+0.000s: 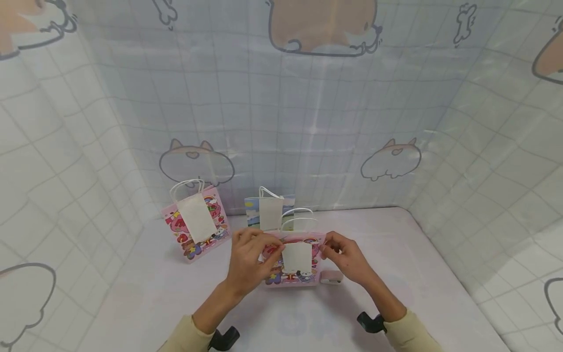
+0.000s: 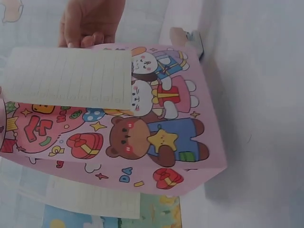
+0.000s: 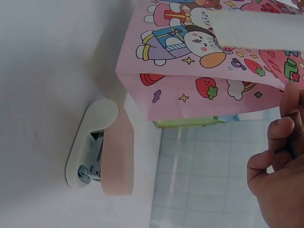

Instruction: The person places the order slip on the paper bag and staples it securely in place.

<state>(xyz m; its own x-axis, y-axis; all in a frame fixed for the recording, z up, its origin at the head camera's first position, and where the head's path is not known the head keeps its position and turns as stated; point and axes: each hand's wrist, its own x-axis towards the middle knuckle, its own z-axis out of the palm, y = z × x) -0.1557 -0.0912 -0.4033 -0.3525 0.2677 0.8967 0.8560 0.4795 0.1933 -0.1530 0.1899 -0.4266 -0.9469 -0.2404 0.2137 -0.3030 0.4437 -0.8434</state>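
Observation:
A pink paper gift bag (image 1: 311, 282) with cartoon animals stands on the table between both hands, its white rope handles up. On its front hangs a lined paper sheet (image 1: 296, 257), which tilts away from the bag in the left wrist view. My left hand (image 1: 252, 257) pinches the bag's upper left edge, thumb in front near the sheet. At the upper right edge, my right hand (image 1: 347, 256) grips the bag's side with thumb and curled fingers. Just right of the bag's base lies a pink and white stapler (image 3: 116, 154), touched by neither hand.
A second pink gift bag (image 1: 175, 226) with a paper sheet on its front leans at the back left. Behind the held bag stands a blue and green bag (image 1: 252, 208), also bearing a sheet. A patterned curtain (image 1: 281, 122) rises around the table (image 1: 374, 225).

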